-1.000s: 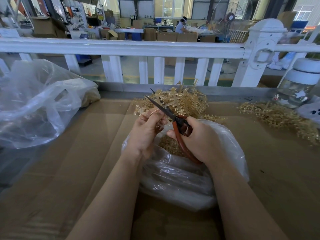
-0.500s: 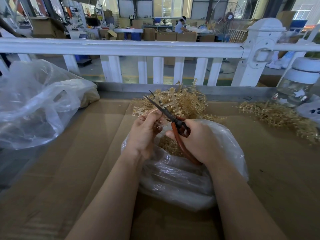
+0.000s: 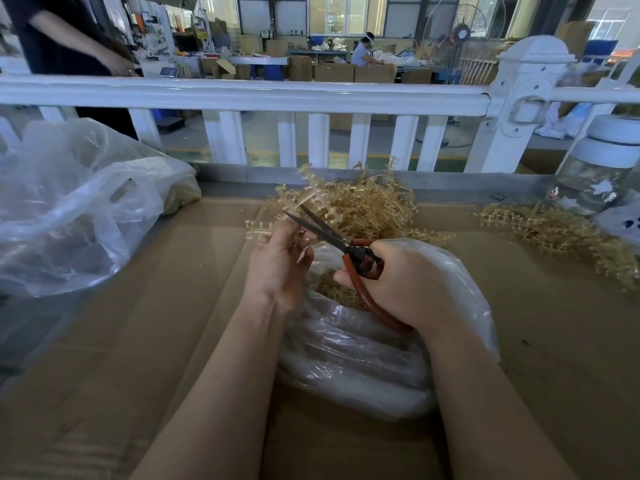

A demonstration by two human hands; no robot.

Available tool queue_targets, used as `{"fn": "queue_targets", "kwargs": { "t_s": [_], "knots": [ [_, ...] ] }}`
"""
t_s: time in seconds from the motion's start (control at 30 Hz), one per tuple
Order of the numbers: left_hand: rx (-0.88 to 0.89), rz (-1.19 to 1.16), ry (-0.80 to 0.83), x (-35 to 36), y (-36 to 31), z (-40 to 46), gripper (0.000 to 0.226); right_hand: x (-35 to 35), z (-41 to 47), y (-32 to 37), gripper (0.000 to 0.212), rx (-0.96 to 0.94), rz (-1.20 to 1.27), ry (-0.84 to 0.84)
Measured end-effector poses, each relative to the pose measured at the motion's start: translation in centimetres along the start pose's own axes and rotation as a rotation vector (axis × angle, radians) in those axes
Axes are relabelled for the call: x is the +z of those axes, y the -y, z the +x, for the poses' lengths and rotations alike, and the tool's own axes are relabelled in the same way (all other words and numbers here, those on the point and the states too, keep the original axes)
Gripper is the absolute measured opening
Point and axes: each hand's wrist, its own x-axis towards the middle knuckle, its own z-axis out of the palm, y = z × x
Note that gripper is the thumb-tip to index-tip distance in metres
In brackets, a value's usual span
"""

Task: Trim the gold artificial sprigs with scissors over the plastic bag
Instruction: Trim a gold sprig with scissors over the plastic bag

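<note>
My left hand [image 3: 280, 268] pinches a gold sprig [image 3: 263, 230] that sticks out to the left and upward. My right hand [image 3: 401, 285] grips the red-handled scissors [image 3: 349, 247]; the dark blades are slightly parted beside the sprig, above my left fingers. Both hands hover over a clear plastic bag [image 3: 363, 355] lying on the cardboard, with gold trimmings [image 3: 337, 289] inside its mouth. A heap of gold sprigs [image 3: 367, 206] lies just behind the bag.
A second heap of gold sprigs [image 3: 561, 233] lies at the right, near a glass jar [image 3: 602, 168]. A large crumpled plastic bag [image 3: 69, 209] fills the left side. A white railing [image 3: 242, 95] borders the far table edge; a person in dark clothes [image 3: 62, 39] stands behind it.
The scissor blades have parted slightly and the sprig has shifted in my left fingers. A person in dark clothes has come into view behind the railing at the upper left.
</note>
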Motion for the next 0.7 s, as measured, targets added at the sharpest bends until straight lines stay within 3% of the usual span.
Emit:
{"fn": "queue_targets", "kwargs": {
  "t_s": [0.13, 0.2, 0.4, 0.47, 0.6, 0.7],
  "knots": [
    [-0.073, -0.131, -0.088, -0.2, -0.5, 0.4, 0.008, -0.5, -0.3, 0.2, 0.048, -0.028, -0.051, -0.038],
    [-0.09, -0.137, -0.088, -0.4, -0.5, 0.4, 0.008, -0.2, 0.0, 0.3, 0.044, -0.009, 0.055, -0.015],
    [-0.085, 0.149, 0.038, -0.2, 0.0, -0.2, 0.011, 1.2, 0.7, 0.0, 0.05, 0.077, 0.392, -0.096],
    [-0.121, 0.26, 0.074, 0.0, 0.2, -0.4, 0.018, 1.5, 0.9, 0.1, 0.054, 0.089, 0.46, -0.109],
    [-0.141, 0.364, 0.167, 0.2, 0.4, -0.9, 0.06, 1.9, 1.1, 0.3, 0.045, 0.118, 0.548, -0.102],
    [-0.126, 0.385, 0.2, 0.6, 0.4, -1.2, 0.056, 2.1, 1.2, 0.2, 0.022, 0.13, 0.616, -0.125]
  ]
}}
